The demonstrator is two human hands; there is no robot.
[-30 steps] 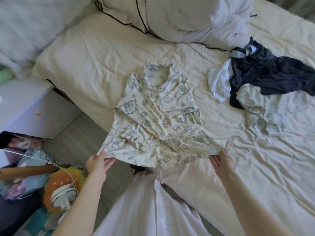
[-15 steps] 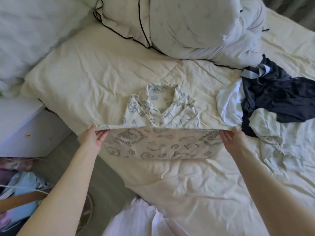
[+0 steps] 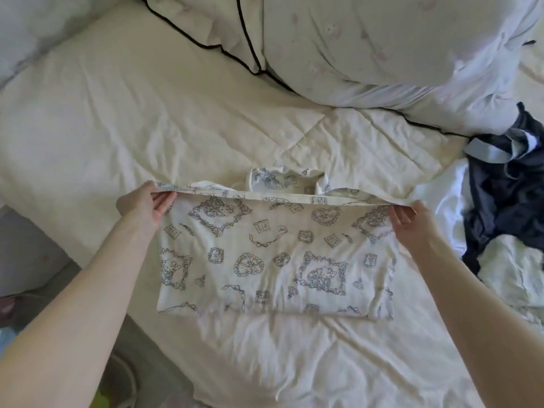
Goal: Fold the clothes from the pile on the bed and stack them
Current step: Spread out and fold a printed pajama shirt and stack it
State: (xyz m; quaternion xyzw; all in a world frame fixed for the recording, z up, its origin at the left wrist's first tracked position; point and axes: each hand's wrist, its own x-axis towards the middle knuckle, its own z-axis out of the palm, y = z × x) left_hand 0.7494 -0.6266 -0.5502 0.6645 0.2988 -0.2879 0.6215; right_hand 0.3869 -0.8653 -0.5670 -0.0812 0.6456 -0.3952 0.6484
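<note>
1. Lying across the middle of the bed (image 3: 123, 119), a cream cotton shirt printed with grey cartoon frames and hearts (image 3: 273, 254) is doubled over into a wide rectangle, its collar peeking out past the far edge.
2. Of the two hands, the left hand (image 3: 144, 201) pinches the shirt's far left corner, thumb on top and fingers curled under the cloth.
3. The right hand (image 3: 412, 222) pinches the far right corner the same way, so the far edge runs taut and nearly straight between them.
4. The near folded edge rests flat on the cream quilted bedcover, with bare wrinkled cover in front of it and a wide bare stretch beyond it and to the left.
5. A pile of clothes, dark navy and white garments (image 3: 509, 201), lies at the right edge, just beside the right hand but apart from the shirt.
6. A white pillow with black piping (image 3: 353, 48) lies at the head of the bed, well apart from the shirt.
7. The bed's left side drops off just left of the left forearm.
</note>
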